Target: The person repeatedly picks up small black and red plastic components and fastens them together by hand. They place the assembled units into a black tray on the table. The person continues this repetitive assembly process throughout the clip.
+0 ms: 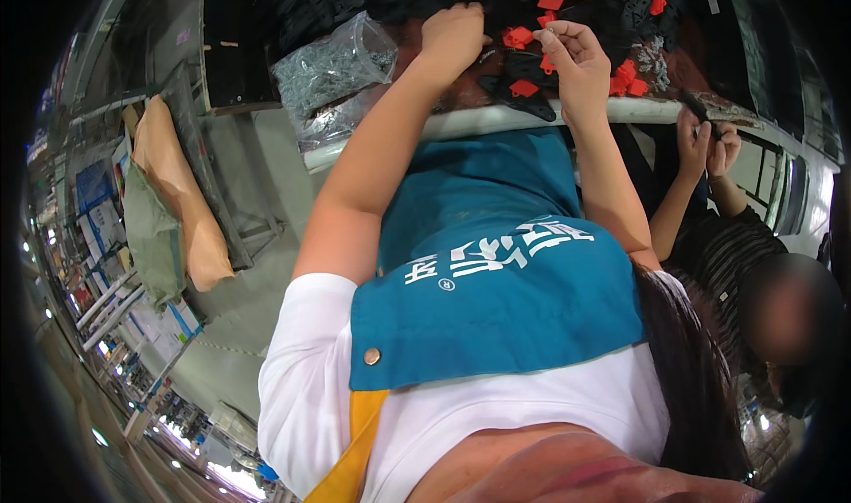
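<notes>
My left hand (455,38) is closed, its fingers curled down among black parts at the table's far side; what it grips is hidden. To its right, my right hand (578,60) pinches thumb against forefinger on something tiny and pale, too small to name. Just left of those fingertips lies a red plastic piece (518,38). Another red piece (524,88) rests nearer the table edge, beside a flat black part (532,106). More red pieces (628,79) sit right of my right wrist.
A clear plastic bag (337,69) of small silvery pieces lies left of my left forearm. Loose silvery pieces (654,64) are heaped on the right. A white padded edge (479,122) borders the table. At the right, a co-worker's hands (705,144) hold a dark object.
</notes>
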A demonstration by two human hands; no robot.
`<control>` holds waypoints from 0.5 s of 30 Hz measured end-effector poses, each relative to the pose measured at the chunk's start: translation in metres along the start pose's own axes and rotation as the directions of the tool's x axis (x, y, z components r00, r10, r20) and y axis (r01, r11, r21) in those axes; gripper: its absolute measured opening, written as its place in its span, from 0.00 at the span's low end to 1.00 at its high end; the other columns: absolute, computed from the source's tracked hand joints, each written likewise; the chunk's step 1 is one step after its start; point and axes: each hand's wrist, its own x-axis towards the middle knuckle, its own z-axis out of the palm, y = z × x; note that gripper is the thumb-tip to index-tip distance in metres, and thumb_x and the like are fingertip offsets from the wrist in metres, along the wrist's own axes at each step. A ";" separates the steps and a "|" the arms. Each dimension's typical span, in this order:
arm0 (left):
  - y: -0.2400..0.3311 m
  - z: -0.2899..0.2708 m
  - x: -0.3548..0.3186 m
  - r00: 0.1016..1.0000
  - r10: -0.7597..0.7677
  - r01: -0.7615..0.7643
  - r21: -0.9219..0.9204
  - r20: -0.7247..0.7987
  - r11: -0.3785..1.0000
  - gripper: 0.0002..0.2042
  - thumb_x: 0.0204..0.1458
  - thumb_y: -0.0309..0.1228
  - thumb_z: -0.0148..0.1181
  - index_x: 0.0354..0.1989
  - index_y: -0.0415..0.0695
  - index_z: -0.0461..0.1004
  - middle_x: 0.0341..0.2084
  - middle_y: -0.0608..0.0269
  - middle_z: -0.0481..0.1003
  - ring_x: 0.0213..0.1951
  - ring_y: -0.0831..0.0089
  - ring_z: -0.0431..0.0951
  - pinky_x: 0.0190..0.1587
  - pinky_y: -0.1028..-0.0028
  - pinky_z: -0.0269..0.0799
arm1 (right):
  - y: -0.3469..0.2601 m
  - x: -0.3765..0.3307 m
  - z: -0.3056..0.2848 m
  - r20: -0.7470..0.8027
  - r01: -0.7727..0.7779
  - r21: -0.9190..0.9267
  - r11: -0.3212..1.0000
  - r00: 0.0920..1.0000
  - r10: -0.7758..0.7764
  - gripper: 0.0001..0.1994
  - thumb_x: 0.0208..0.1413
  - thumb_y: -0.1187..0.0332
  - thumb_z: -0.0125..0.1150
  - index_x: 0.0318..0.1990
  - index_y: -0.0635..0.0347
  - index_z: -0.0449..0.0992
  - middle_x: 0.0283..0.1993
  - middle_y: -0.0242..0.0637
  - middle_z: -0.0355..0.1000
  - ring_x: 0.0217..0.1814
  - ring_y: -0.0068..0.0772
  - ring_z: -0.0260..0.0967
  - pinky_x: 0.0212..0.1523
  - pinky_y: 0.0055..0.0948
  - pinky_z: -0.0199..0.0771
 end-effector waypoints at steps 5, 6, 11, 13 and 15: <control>-0.021 0.000 -0.025 0.968 -0.120 0.045 -0.320 -0.221 0.946 0.15 0.47 0.36 0.62 0.42 0.43 0.75 0.33 0.51 0.76 0.40 0.54 0.76 0.39 0.63 0.72 | 0.012 -0.007 -0.005 0.001 -0.010 -0.126 0.992 1.000 0.011 0.08 0.54 0.73 0.61 0.41 0.63 0.73 0.36 0.31 0.72 0.36 0.16 0.65 0.40 0.16 0.67; -0.025 -0.007 -0.032 0.971 -0.160 0.076 -0.408 -0.176 0.910 0.15 0.49 0.35 0.61 0.43 0.40 0.75 0.31 0.54 0.77 0.35 0.62 0.78 0.34 0.68 0.71 | 0.013 -0.007 -0.004 -0.002 -0.019 -0.109 0.994 1.000 0.019 0.07 0.54 0.73 0.61 0.40 0.62 0.73 0.35 0.29 0.72 0.35 0.15 0.65 0.39 0.16 0.67; -0.021 -0.053 -0.074 0.903 -0.323 0.345 -0.926 0.284 0.150 0.16 0.52 0.33 0.61 0.46 0.37 0.74 0.31 0.66 0.75 0.32 0.81 0.71 0.35 0.80 0.68 | 0.017 -0.011 0.015 0.174 -0.084 0.032 0.996 0.982 0.077 0.06 0.54 0.73 0.60 0.37 0.62 0.70 0.31 0.28 0.70 0.33 0.16 0.65 0.35 0.17 0.67; -0.015 -0.063 -0.086 0.891 -0.301 0.336 -0.940 0.339 -0.064 0.15 0.53 0.31 0.60 0.47 0.38 0.74 0.32 0.67 0.75 0.31 0.81 0.71 0.35 0.79 0.68 | 0.012 -0.012 0.022 0.285 -0.109 0.062 0.992 0.955 0.087 0.06 0.54 0.73 0.60 0.37 0.62 0.71 0.31 0.29 0.70 0.32 0.17 0.65 0.35 0.18 0.67; -0.017 -0.061 -0.096 0.902 -0.295 0.302 -0.949 0.315 -0.091 0.12 0.51 0.27 0.61 0.43 0.40 0.74 0.33 0.68 0.75 0.32 0.82 0.71 0.36 0.80 0.67 | 0.006 -0.015 0.028 0.354 -0.137 0.089 0.987 0.930 0.097 0.05 0.54 0.72 0.59 0.37 0.62 0.71 0.31 0.30 0.71 0.32 0.17 0.65 0.34 0.19 0.67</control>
